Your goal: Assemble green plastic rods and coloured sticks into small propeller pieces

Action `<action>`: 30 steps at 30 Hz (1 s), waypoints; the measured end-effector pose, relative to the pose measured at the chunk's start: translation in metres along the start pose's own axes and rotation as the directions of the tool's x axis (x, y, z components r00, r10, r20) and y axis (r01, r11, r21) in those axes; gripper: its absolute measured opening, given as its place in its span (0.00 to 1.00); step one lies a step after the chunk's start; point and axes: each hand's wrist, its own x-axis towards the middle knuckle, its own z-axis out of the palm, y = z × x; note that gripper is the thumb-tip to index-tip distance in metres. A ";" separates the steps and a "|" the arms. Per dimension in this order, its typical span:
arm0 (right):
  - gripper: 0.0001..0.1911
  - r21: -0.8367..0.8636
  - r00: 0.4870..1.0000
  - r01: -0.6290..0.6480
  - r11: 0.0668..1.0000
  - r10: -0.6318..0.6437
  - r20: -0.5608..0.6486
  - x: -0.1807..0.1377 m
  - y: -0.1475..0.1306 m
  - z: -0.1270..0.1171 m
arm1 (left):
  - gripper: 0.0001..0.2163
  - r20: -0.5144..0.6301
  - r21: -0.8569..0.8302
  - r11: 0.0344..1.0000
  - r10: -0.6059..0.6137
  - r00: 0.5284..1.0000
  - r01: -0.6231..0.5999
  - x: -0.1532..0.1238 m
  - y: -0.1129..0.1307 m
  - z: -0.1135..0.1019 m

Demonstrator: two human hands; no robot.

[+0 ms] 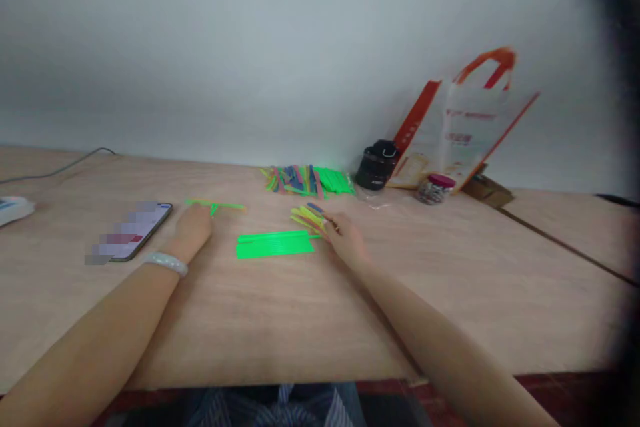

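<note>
My left hand [193, 230], with a pale bangle on the wrist, rests on the wooden table [280, 320] with its fingers curled on a few thin green sticks [216, 205]. My right hand [345, 237] is closed on a fan of coloured sticks [307, 215], yellow, green and blue. Between the hands a neat row of bright green sticks [274, 243] lies flat on the table. A mixed heap of coloured sticks [307, 180] lies farther back near the wall.
A phone [134, 232] lies to the left of my left hand, and a white object [13, 208] at the far left edge. At back right stand a black jar [376, 165], a small pink-lidded jar [436, 188] and an orange-and-white bag [463, 123].
</note>
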 end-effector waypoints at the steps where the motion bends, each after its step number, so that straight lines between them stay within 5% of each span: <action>1: 0.15 -0.049 1.000 -0.009 0.999 0.009 0.009 0.001 0.003 -0.001 | 0.15 -0.004 0.000 1.000 0.001 1.000 -0.001 0.000 0.000 0.000; 9: 0.13 -0.395 0.983 -0.007 0.918 0.079 0.167 0.002 0.000 -0.007 | 0.14 -0.022 0.004 1.000 0.001 1.000 -0.001 -0.002 0.000 0.000; 13: 0.13 -0.450 0.978 -0.016 0.893 0.109 0.180 0.002 -0.001 -0.006 | 0.15 -0.207 -0.064 0.996 0.055 0.977 -0.070 -0.008 0.012 -0.010; 16: 0.12 -0.467 0.976 -0.018 0.884 0.117 0.184 0.003 0.002 -0.005 | 0.14 -0.356 -0.169 0.911 0.299 0.886 -0.375 -0.021 0.039 -0.017; 19: 0.12 -0.466 0.980 -0.017 0.885 0.108 0.169 0.003 0.004 -0.003 | 0.13 -0.396 -0.197 0.692 0.592 0.702 -0.695 -0.040 0.072 -0.019; 21: 0.11 -0.453 0.982 -0.033 0.891 0.114 0.153 0.004 0.005 -0.003 | 0.12 -0.382 -0.190 0.614 0.673 0.634 -0.766 -0.051 0.090 -0.018; 23: 0.12 -0.430 0.984 -0.056 0.901 0.123 0.130 0.004 0.005 -0.003 | 0.10 -0.355 -0.186 0.583 0.711 0.607 -0.791 -0.060 0.102 -0.016; 30: 0.12 -0.269 0.997 -0.029 0.963 0.049 0.067 0.003 0.008 0.001 | 0.09 -0.302 -0.232 0.578 0.722 0.623 -0.783 -0.067 0.109 -0.015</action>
